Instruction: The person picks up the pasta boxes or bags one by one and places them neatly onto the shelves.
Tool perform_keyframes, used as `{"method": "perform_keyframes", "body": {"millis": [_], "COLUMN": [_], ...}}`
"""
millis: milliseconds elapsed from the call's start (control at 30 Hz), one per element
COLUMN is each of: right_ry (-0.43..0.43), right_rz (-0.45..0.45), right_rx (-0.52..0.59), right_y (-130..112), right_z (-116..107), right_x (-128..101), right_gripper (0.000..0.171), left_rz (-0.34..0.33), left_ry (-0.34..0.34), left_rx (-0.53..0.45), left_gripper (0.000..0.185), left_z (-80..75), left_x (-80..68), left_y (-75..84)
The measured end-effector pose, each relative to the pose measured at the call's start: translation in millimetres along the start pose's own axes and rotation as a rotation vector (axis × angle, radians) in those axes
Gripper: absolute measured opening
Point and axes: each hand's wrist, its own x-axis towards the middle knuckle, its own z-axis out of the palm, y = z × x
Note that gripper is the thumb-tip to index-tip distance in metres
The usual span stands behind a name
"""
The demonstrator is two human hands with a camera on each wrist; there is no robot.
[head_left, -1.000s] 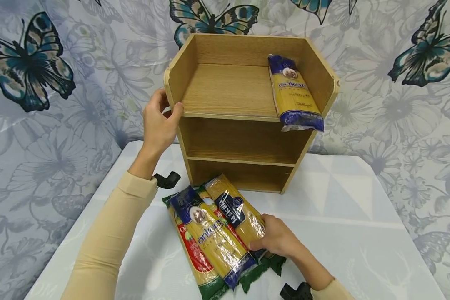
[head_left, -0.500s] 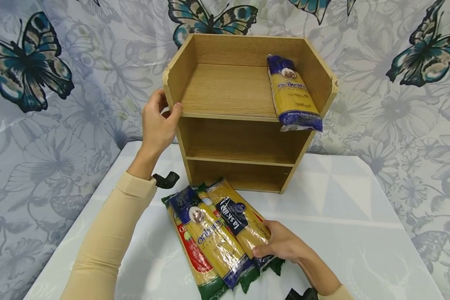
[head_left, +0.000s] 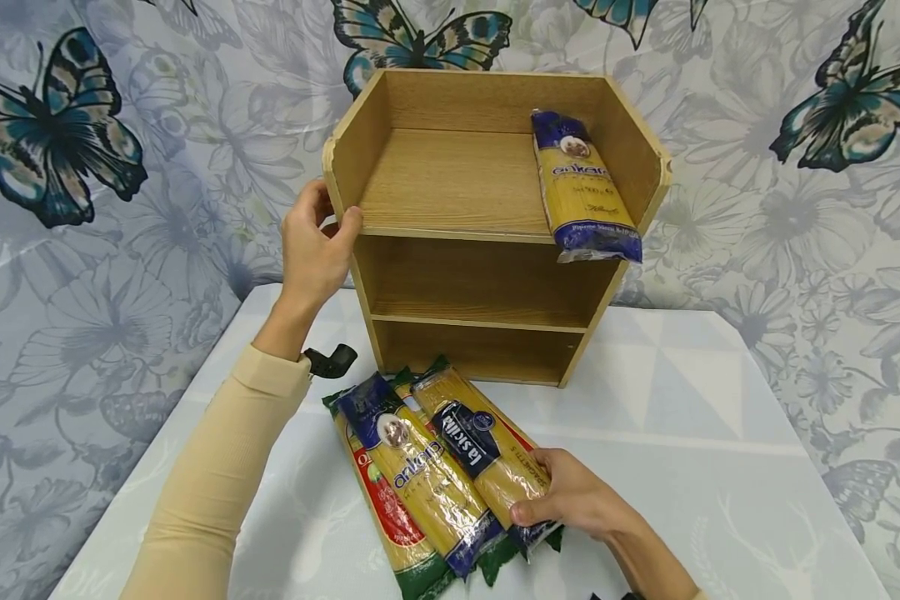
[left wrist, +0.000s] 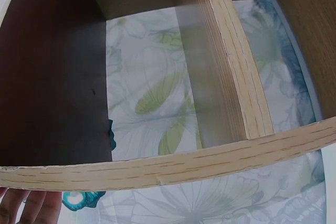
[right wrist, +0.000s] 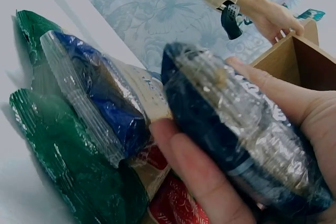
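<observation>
Here the right hand (head_left: 581, 500) clasps the near end of the clear-wrapped yellow spaghetti packet with a dark blue label (head_left: 483, 454), its long axis running up-left toward the three-tier wooden shelf unit (head_left: 487, 225), whose corner the left hand (head_left: 315, 250) grips, on the white tabletop (head_left: 682, 417).

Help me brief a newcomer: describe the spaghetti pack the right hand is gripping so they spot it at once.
Start at the wooden shelf unit on the white table; a heap of spaghetti packs lies before it. The La Sicilia pack is the rightmost on top, its near end in the right hand. Its dark blue band sets it apart from the Ankara pack beside it.
</observation>
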Motion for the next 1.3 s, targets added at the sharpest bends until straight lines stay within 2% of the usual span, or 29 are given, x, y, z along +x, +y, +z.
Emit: {"method": "perform_keyframes", "body": {"millis": [233,367,533,967,1300], "right_ry": [-0.047,-0.075,-0.082,0.032,0.074], "right_rz": [-0.05,-0.068,-0.107,-0.201,-0.418], "right_rx": [0.091,0.136,0.17,0.086,0.044], "right_y": [-6.7,-16.9,-32.6,-69.7,-94.2], "right_z": [1.6,2.5,1.8,0.4,-4.2], "right_x": [-6.9,-15.0,-28.6,-59.3,-72.1], "right_gripper": [0.074,0.075,0.068,0.059,0.058], "left_rz": [0.0,0.005,0.008,0.009,0.016], "left_ry": [0.0,-0.001,-0.002,-0.001,-0.005], "left_rx": [-0.009,-0.008,-0.001,0.014,0.009], "left_gripper": [0.032,0.032,0.032,0.033,0.032], "left_z": [-0.2,-0.3,-0.9,-0.8,-0.7], "left_x": [0.0,-0.1,0.4,-0.5,-0.2], "left_y": [1.4,1.1,-0.3,-1.9,0.4]}}
